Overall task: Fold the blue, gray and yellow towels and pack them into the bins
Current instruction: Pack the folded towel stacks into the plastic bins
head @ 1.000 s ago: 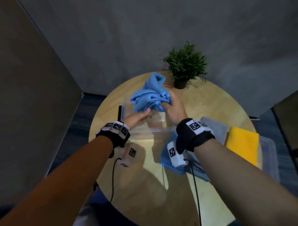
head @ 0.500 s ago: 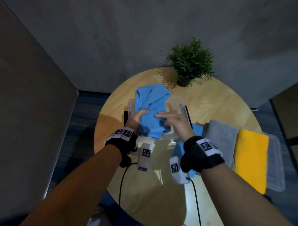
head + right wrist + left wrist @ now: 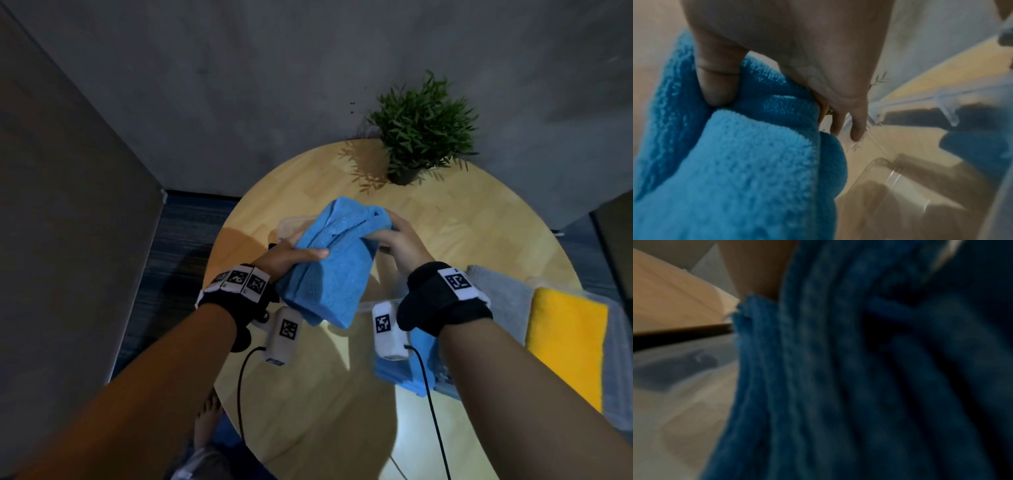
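A folded blue towel is lifted over a clear plastic bin in the middle of the round table. My left hand grips its left side, thumb across the top. My right hand grips its far right end, the thumb pressed into the towel. The left wrist view is filled by dark blue cloth. Under my right wrist lies another blue towel. A gray towel and a yellow towel lie folded at the right.
A potted green plant stands at the table's far edge. The gray and yellow towels lie on a clear bin lid at the right edge. Cables run from the wrist cameras over the table's near edge. Gray walls surround the table.
The towel has come up from inside the bin and toward me. Both hands went from pressing on it to gripping its sides.
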{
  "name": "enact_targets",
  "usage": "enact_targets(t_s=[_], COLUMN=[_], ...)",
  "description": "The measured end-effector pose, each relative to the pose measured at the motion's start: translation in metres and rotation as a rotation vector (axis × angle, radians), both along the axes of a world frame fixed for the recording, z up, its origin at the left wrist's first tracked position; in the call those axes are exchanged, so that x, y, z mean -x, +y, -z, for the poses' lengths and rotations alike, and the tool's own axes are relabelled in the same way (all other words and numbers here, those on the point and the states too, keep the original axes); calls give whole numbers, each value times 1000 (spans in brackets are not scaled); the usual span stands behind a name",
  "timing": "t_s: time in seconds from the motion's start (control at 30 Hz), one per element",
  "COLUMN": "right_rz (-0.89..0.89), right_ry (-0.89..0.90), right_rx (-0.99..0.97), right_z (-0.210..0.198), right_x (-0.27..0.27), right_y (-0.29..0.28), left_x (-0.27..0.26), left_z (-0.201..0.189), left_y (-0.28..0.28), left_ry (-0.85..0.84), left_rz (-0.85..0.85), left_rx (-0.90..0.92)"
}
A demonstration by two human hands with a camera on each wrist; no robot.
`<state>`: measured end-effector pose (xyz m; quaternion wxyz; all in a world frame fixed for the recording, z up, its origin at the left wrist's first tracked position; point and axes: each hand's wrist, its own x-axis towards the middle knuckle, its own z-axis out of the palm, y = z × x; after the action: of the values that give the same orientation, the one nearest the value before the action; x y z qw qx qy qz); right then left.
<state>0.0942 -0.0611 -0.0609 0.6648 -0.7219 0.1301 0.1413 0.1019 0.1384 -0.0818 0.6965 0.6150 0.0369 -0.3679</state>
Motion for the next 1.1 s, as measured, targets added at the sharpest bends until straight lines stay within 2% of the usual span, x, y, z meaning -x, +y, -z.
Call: enact_targets(t_s=[0.07,0.1,0.2,0.27,0.4,0.5,0.57,0.77,0.87,0.93,1.0,1.03,1.1], right_rz=[97,155,278,260,198,153,150,472,535,465,242,116,-35], right_ry=[-8,-35,-18,121,302,360,378,44,-59,-77,-82,-69,-65], right_rx=[-109,-100,102,177,68,21,-53,-58,124,347,590,647,562], right_z=[-4,-4,5,7,4,3,-1,-15,-8,-3,2,3,5], right_x=[-1,-2,-7,-7,-2,2,4,8,13,19,26,29,32], right_y=[-1,-1,0,0,-7,-12,-18,-36,-24,-6,19,32,49], left_x=[-3,-4,-7,-7,-7,-10,-12,-18,-19,-18,-17,-16,-16], left_z=[1,0,-2,-2,-5,-10,-12,-18,-20,-21,-23,-25,-27], left_y=[1,1,0,-1,-1,3,13,49,54,51,46,44,42], left_ry=[-23,-41,-76,-76,-121,-217,-240,-282,-247,-228,-201,-193,-172], left_rz=[25,28,-11,10,98,47,-48,-399,-479,-471,-452,-444,-454], left_rx=[-43,-66,-75,-59,-112,-192,-198,-131,-75,-68,-53,-47,-48])
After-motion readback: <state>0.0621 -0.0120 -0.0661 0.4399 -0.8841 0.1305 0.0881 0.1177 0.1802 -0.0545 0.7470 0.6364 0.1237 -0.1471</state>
